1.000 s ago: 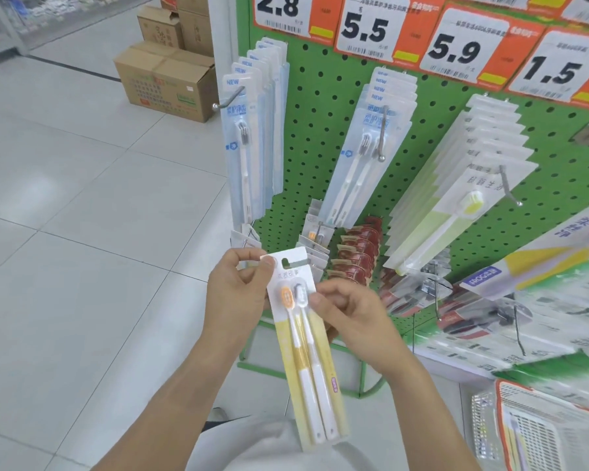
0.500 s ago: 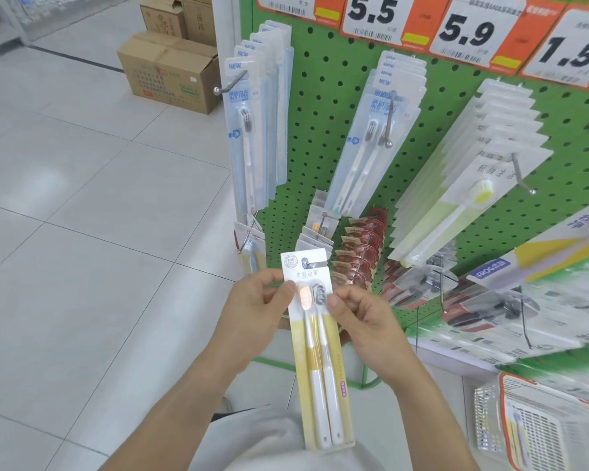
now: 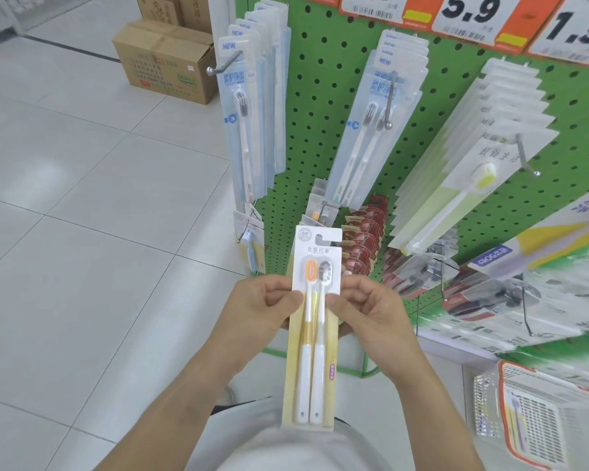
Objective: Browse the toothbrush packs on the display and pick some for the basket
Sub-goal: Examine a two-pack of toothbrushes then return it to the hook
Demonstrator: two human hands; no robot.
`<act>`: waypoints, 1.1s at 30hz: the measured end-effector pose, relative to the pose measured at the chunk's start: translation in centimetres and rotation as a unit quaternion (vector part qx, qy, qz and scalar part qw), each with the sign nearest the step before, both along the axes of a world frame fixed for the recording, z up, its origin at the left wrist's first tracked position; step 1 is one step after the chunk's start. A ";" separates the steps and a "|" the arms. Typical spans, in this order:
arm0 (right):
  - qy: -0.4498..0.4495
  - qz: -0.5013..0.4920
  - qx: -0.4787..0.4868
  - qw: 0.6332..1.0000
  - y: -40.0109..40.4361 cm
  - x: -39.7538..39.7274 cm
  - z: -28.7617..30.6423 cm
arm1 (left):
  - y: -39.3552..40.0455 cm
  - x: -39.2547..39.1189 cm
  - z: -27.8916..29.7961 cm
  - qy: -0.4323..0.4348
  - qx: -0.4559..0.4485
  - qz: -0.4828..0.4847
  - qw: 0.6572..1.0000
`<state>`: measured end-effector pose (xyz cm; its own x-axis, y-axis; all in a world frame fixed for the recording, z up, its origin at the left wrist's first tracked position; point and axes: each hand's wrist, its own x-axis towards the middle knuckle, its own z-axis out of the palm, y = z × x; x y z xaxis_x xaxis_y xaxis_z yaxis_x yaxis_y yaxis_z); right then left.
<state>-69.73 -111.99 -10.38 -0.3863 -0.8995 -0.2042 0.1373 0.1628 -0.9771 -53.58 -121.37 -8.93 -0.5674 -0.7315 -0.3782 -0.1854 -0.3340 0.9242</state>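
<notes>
1. A two-brush toothbrush pack (image 3: 315,321) is held upright close to the body; its edges are pinched just below the brush heads by the left hand (image 3: 255,309) and right hand (image 3: 371,312), fingers curled onto the card
2. The wire basket (image 3: 490,406) is seen low on the right, well apart; a slip could be caused by the light edge pinch during transfer
3. Beyond, packs hang on the green pegboard (image 3: 320,107); its hooks could be snagged
</notes>
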 end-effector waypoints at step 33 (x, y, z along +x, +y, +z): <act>-0.054 0.048 0.002 0.997 0.1 -0.7 -0.5 | 1.5 1.3 -1.6 -0.043 -0.014 -0.016 0.999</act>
